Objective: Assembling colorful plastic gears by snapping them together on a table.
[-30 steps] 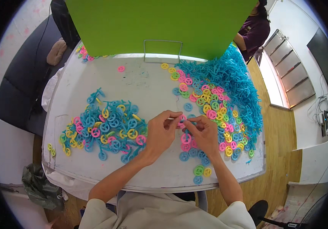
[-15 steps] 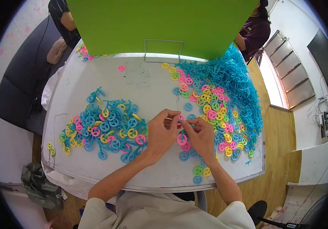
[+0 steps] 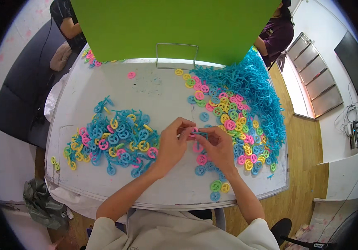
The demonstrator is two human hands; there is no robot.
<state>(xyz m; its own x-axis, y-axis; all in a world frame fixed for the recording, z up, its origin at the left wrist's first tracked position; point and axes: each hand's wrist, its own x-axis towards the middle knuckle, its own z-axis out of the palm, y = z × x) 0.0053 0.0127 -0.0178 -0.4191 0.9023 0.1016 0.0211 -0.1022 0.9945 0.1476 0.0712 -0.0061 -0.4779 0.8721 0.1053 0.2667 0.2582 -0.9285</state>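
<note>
Over the middle of the table my two hands meet. My left hand (image 3: 174, 141) pinches a small pink plastic wheel (image 3: 193, 131) by its rim, partly hidden by the fingers. My right hand (image 3: 219, 149) grips a teal plastic stem (image 3: 202, 133) that points left and touches or nearly touches the wheel; the exact join is hard to make out. Just below the fingertips another pink wheel (image 3: 197, 147) shows in part. On the left lies a pile of wheels with teal stems (image 3: 122, 133). Beside my right hand spread loose pink, yellow, green and blue wheels (image 3: 233, 116).
A large heap of teal stems (image 3: 258, 83) fills the table's far right. A green panel (image 3: 166, 29) stands across the far side, with a thin metal frame (image 3: 177, 68) at its foot. Two other people (image 3: 68, 25) are at the far corners. A lone pink wheel (image 3: 132, 75) lies far left of centre.
The teal stem now shows lying sideways between my right fingers, against the pink wheel. My hands stay at about the same place, with the fingers shifted slightly. The person at far left has moved an arm.
</note>
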